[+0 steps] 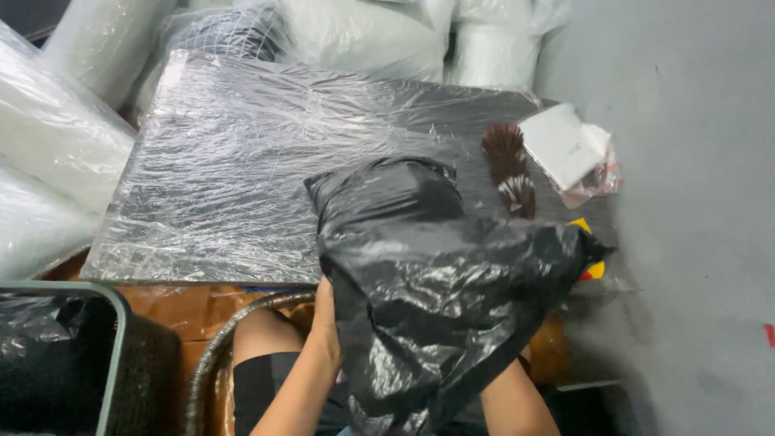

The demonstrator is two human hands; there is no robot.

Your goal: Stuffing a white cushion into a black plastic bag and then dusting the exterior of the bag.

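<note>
Black bag (436, 282) is held up off the lap, its far end resting on the wrapped table (242, 161). Reads as propped that way so the table takes some of the weight.

Left hand (325, 323) is at the bag's near-left edge, fingers pressed up against the plastic. Probably closed on a fold, but the fingertips are hidden behind the film, so I can't tell whether it's actually clamped. Right hand is fully covered by the bag: only the forearm (508, 400) shows going in under the lower right corner. Grip state there can't be told either.

The bag bulges above the left hand, so something bulky sits inside. Beyond the bag, on the table: a brown brush (510, 168), and further right a white box (565, 144) lying on a clear packet. A yellow item (593, 266) peeks out at the bag's right edge, mostly covered. Left of the left hand, a bin (113, 323) with a black liner stands beside the knee.
</note>
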